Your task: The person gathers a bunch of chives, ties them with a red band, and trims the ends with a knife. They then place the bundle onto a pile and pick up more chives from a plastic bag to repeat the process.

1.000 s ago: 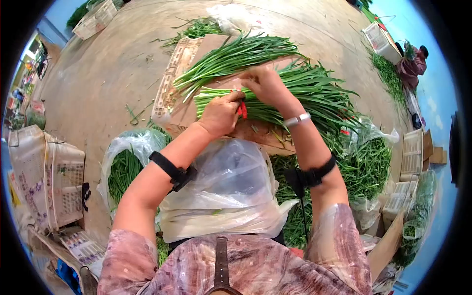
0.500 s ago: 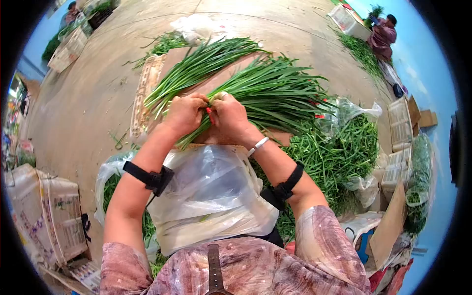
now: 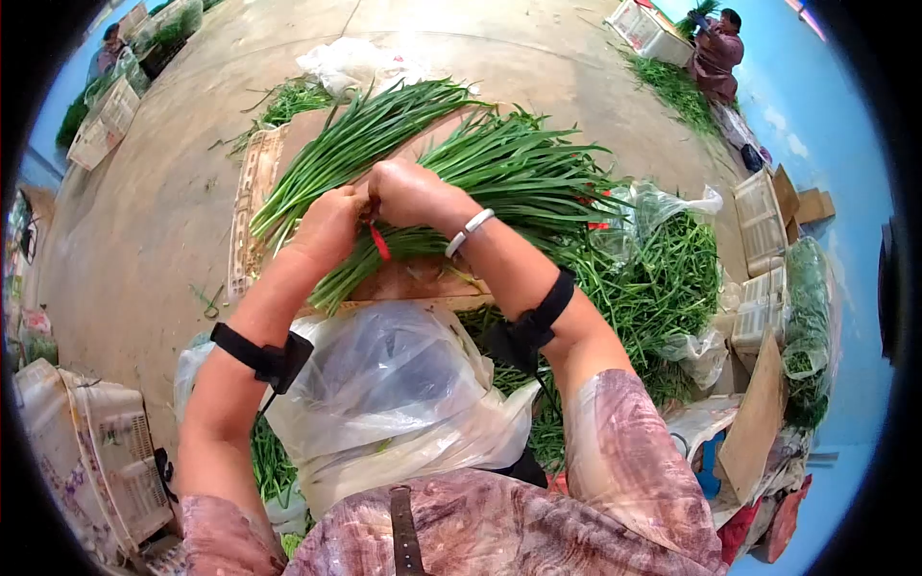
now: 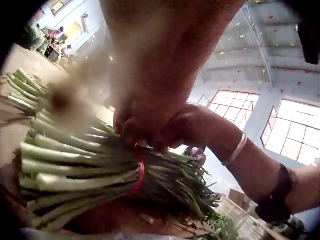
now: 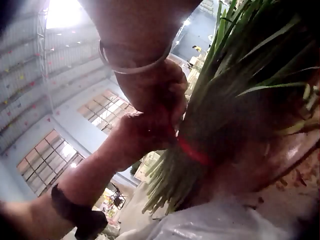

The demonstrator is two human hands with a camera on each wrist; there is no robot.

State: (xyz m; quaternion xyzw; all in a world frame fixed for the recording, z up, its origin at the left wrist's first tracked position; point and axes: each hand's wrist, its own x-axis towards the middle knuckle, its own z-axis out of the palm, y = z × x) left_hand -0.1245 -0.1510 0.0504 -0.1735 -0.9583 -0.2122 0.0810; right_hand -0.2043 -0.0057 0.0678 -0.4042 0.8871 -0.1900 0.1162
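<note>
A bundle of long green chives [image 3: 480, 192] lies on a brown board [image 3: 413, 280] in front of me. A red band [image 3: 381, 243] goes round its pale stalk end. My left hand [image 3: 344, 213] and my right hand [image 3: 392, 192] meet on top of the stalks, and both pinch the band. The left wrist view shows the red band [image 4: 140, 172] looped round the stalks [image 4: 75, 170], under the fingers of both hands. From the right wrist the red band [image 5: 192, 152] sits tight on the bundle [image 5: 225, 95]. A second chive bundle [image 3: 351, 139] lies behind.
A clear plastic bag [image 3: 384, 374] covers my lap. Loose greens [image 3: 672, 288] are heaped at the right, beside stacked crates [image 3: 764, 226]. A white crate [image 3: 106, 451] stands at my left. Another person [image 3: 715, 48] sits far back right on the concrete floor.
My right hand has come back from further along the bundle to meet the left at the stalk end. The red band is now drawn round the stalks.
</note>
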